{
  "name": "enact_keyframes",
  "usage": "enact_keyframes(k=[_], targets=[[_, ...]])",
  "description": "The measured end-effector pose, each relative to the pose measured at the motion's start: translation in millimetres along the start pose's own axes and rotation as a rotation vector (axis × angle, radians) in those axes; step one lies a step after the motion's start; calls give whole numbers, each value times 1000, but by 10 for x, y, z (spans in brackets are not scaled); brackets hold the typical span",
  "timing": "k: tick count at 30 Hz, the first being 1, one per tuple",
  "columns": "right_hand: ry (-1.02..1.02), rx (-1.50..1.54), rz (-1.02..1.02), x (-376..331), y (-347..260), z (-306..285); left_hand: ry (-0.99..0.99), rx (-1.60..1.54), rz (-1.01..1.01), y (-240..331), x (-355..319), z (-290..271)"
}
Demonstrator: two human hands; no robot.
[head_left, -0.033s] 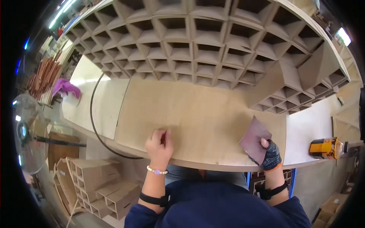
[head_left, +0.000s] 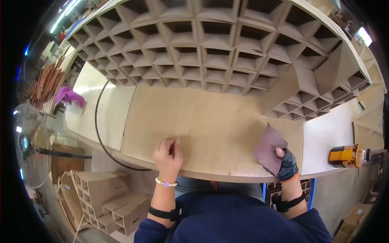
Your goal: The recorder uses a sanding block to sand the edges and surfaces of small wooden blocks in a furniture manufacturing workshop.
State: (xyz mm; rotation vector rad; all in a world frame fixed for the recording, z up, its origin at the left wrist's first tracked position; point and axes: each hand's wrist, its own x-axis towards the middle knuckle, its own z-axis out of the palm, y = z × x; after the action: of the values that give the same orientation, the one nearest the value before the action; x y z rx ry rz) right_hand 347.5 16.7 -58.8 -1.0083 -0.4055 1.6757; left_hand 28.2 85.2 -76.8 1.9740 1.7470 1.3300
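Note:
My right hand (head_left: 287,165), in a dark knitted fingerless glove with an orange cuff, grips a mauve-brown sheet of sandpaper (head_left: 268,149). The thumb presses on its face, and the sheet tilts up above the bench's near right part. My left hand (head_left: 167,158) is bare and closed, fingers curled against the thumb, just over the near edge of the wooden bench (head_left: 202,117). Whatever may lie between its fingertips is hidden. Beyond both hands rises a large brown fibreboard lattice (head_left: 198,48) of square open cells, with a stepped block at its right end.
A yellow and black tool (head_left: 344,156) sits on the white surface at right. A dark hose (head_left: 97,121) loops over the bench's left edge. A clear-caged fan (head_left: 30,141) stands at far left, above stacked fibreboard cell blocks (head_left: 105,188). A purple cloth (head_left: 69,96) lies at back left.
The whole view shifts very slightly. Both hands keep their poses, and the sandpaper stays in my right hand.

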Motion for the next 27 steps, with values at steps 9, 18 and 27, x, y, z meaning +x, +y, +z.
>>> enact_keyframes(k=[9, 18, 27], targets=[[-119, 100, 20, -13, -83, 9, -81, -97, -60, 125, 104, -32], [-362, 11, -55, -122, -132, -13, -891, -756, 68, 2119, 710, -7], [-386, 14, 52, -113, -80, -60, -735, -1269, -659, 2547, 744, 1188]])
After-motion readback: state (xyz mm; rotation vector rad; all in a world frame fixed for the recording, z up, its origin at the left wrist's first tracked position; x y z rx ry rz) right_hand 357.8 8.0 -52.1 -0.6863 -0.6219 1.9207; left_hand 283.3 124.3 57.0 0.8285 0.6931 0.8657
